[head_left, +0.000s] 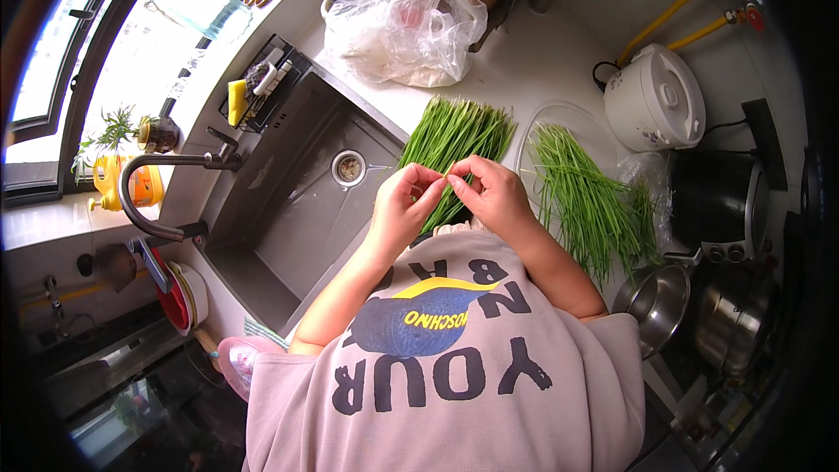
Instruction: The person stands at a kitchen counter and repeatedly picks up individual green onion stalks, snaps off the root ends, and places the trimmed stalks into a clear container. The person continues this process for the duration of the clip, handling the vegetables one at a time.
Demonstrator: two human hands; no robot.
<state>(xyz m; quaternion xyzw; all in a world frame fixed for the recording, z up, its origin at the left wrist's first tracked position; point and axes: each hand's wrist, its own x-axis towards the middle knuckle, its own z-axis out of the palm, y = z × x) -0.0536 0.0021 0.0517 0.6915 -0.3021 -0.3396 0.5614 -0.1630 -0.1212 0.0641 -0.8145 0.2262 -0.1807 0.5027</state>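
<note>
My left hand (408, 198) and my right hand (488, 191) meet at the fingertips, pinching a tiny yellowish bit of plant between them. Directly beneath them lies a thick bundle of long green leaves, which look like garlic chives (459, 128), spread on the white counter beside the sink. A second, looser pile of the same greens (580, 200) is to the right of my right hand, its upper ends over a clear round lid or dish (524, 137). The fingers partly hide the small bit.
To the left is a dark sink (295, 190) with a curved faucet (134, 187). A filled clear plastic bag (400, 33) stands at the back. A white rice cooker (652, 101), a black appliance (714, 200) and steel pots (655, 308) line the right side.
</note>
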